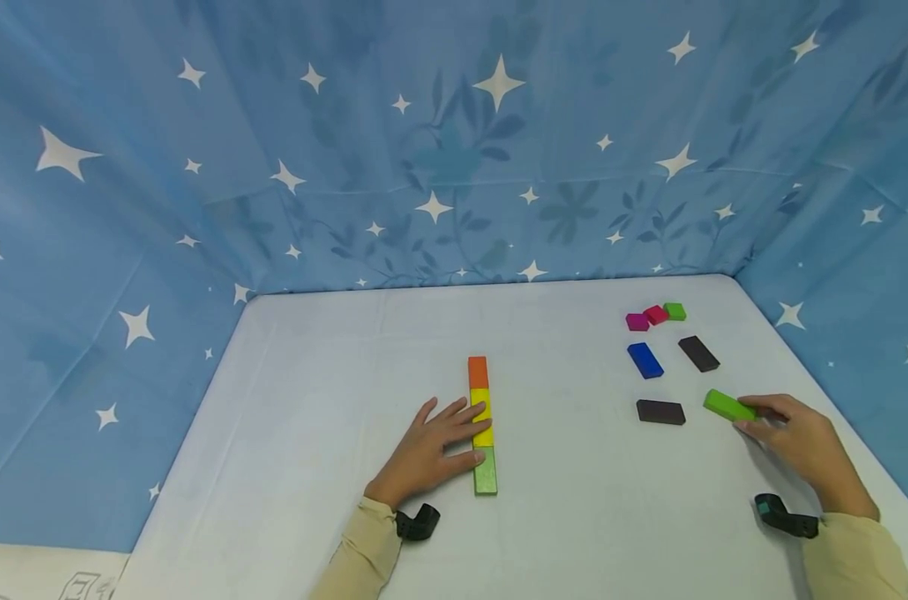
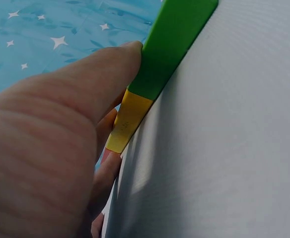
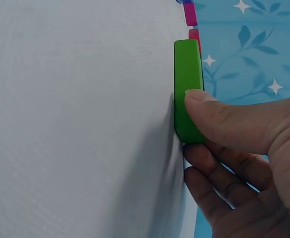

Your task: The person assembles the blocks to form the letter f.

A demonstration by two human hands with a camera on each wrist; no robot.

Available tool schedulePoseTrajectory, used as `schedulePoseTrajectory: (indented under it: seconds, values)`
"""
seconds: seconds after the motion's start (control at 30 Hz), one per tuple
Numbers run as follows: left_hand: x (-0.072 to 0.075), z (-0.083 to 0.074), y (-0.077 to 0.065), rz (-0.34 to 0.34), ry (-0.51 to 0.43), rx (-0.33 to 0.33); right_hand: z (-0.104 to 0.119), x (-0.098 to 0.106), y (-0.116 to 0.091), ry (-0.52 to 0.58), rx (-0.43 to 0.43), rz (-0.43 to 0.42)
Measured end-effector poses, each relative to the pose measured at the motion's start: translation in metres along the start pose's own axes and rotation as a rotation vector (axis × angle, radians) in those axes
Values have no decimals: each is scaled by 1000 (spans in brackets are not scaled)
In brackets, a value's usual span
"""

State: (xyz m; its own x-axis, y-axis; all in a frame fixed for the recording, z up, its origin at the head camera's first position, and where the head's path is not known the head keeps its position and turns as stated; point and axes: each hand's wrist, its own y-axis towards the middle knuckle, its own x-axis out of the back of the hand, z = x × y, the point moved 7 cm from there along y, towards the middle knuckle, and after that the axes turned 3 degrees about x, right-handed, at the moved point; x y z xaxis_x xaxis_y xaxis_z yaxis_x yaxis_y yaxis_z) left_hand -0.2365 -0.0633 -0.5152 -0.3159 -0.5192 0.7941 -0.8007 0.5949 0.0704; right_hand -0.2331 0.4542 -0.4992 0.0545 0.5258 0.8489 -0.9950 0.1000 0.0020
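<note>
A straight row made of an orange block (image 1: pixel 478 372), a yellow block (image 1: pixel 485 437) and a light green block (image 1: pixel 486 478) lies on the white table, running away from me. My left hand (image 1: pixel 427 450) is spread at its left side, thumb on the green block and fingertips over the yellow one. In the left wrist view the thumb lies along the green block's side (image 2: pixel 172 54). On the right, my right hand (image 1: pixel 799 437) pinches one end of a bright green block (image 1: pixel 724 405) between thumb and fingers. Its far end points toward the back left.
Near the held block lie a dark block (image 1: pixel 661 412), another dark block (image 1: pixel 699 354) and a blue block (image 1: pixel 645 361). Behind them sit small magenta (image 1: pixel 637 322), red (image 1: pixel 656 314) and green (image 1: pixel 675 312) pieces. A blue starred curtain (image 1: pixel 364 192) borders the table's back and sides.
</note>
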Motion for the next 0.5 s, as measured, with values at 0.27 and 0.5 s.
schedulePoseTrajectory:
  seconds: [0.27,0.5]
  values:
    - [-1,1,-1,-10,3,-8,5,1,0,17,-7,-50]
    - [-1,1,-1,-19,-16,-10,23,4,4,66,37,-91]
